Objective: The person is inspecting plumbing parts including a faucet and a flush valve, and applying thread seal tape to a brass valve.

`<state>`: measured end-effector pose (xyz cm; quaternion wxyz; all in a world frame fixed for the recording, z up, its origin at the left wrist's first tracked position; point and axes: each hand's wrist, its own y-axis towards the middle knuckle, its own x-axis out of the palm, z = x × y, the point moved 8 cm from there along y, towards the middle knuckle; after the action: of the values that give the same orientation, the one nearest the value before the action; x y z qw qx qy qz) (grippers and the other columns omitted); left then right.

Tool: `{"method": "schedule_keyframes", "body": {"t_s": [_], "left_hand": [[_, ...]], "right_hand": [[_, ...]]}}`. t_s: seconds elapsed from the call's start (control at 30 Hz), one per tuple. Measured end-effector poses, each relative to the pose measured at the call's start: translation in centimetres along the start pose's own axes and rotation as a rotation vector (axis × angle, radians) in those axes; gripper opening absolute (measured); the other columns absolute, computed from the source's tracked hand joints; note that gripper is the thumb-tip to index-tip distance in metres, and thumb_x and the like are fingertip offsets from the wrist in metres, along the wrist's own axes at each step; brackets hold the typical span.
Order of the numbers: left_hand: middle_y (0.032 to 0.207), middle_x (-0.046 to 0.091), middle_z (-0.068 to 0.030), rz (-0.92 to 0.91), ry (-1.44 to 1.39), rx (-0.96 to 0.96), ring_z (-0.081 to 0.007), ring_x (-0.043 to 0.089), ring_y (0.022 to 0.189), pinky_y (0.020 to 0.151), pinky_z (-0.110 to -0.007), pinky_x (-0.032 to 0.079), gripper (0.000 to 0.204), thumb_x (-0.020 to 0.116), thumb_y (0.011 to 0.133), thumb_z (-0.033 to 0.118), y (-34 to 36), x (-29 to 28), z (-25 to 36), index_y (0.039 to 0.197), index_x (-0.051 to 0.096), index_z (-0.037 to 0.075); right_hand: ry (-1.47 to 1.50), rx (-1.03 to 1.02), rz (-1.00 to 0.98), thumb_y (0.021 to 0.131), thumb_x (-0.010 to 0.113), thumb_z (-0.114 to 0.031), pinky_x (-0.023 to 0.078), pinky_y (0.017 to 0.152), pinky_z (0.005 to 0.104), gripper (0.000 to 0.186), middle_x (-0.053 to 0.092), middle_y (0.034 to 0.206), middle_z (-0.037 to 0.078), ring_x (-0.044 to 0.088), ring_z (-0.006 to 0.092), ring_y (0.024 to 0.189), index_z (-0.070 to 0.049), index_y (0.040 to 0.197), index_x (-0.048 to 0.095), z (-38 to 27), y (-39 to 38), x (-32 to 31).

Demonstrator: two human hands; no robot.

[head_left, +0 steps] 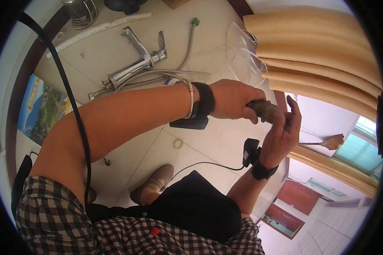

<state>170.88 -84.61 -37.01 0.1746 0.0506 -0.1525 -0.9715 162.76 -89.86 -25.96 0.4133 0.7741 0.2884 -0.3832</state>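
- My left hand [230, 100] is closed in a fist around a dark, rough brownish piece [263, 110], which sticks out of the fist towards the right.
- My right hand [283, 132] is raised just beside it, palm open and fingers [293, 106] pointing up; the fingertips touch or nearly touch the free end of the brownish piece, and I cannot tell which. This hand grips nothing.
- The piece is up in the air between both hands, above the tiled floor [208, 140], close to the folded tan curtain [319, 46] on the right.
- I see a black strap with a small black box on each wrist; a thin grey cable [204, 163] runs from the right one.
- On the floor beyond my left forearm lies a chrome tap [136, 63] with its flexible grey hoses [174, 76] trailing from it.
- A white pipe [98, 29] lies further off, near a glass jar [80, 12] at the top edge.
- A small white ring [177, 143] lies on the tiles below my left wrist.
- My foot in a beige shoe [155, 182] rests on the floor below it.
- A straw brush [330, 142] shows at the right, past my right hand.
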Motion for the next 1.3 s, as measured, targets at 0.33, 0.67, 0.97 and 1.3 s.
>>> {"method": "schedule_keyframes", "body": {"t_s": [0.33, 0.67, 0.97, 1.3], "left_hand": [[0.082, 0.064, -0.0101, 0.034, -0.020, -0.010, -0.0250, 0.063, 0.080, 0.073, -0.036, 0.046, 0.036, 0.065, 0.080, 0.036, 0.2, -0.7, 0.0, 0.105, 0.057, 0.011], [0.085, 0.065, -0.0106, 0.040, 0.023, 0.035, -0.0276, 0.063, 0.081, 0.073, -0.038, 0.047, 0.033, 0.065, 0.079, 0.034, 0.0, -0.1, 0.3, 0.102, 0.058, 0.011], [0.090, 0.066, -0.0094, 0.030, -0.008, -0.007, -0.0244, 0.062, 0.085, 0.075, -0.035, 0.047, 0.037, 0.067, 0.083, 0.028, 0.3, -1.4, 0.1, 0.111, 0.053, 0.009], [0.091, 0.066, -0.0092, -0.033, 0.008, -0.065, -0.0246, 0.063, 0.082, 0.074, -0.035, 0.048, 0.038, 0.067, 0.083, 0.030, 0.1, -0.5, 0.1, 0.113, 0.053, 0.010]], "right_hand": [[0.148, -0.349, -0.159, 0.083, 0.055, 0.006, 0.047, 0.087, 0.0317, 0.039, 0.059, 0.116, 0.016, 0.057, 0.0231, 0.107, 0.000, 0.122, 0.053, -2.2, -0.8, 1.0], [-0.002, -0.102, -0.072, 0.078, 0.070, -0.004, 0.049, 0.075, 0.0293, 0.033, 0.060, 0.098, 0.010, 0.059, 0.0188, 0.087, 0.001, 0.109, 0.061, -0.9, -0.5, 1.0], [0.084, -0.306, -0.103, 0.084, 0.061, -0.001, 0.049, 0.082, 0.0307, 0.034, 0.058, 0.109, 0.012, 0.058, 0.0207, 0.100, 0.000, 0.118, 0.057, -2.1, -0.6, 0.8], [0.348, -0.094, -0.075, 0.084, 0.064, -0.008, 0.048, 0.088, 0.0335, 0.042, 0.053, 0.121, 0.016, 0.056, 0.0229, 0.106, 0.001, 0.123, 0.050, -0.3, -0.3, 0.6]]}}
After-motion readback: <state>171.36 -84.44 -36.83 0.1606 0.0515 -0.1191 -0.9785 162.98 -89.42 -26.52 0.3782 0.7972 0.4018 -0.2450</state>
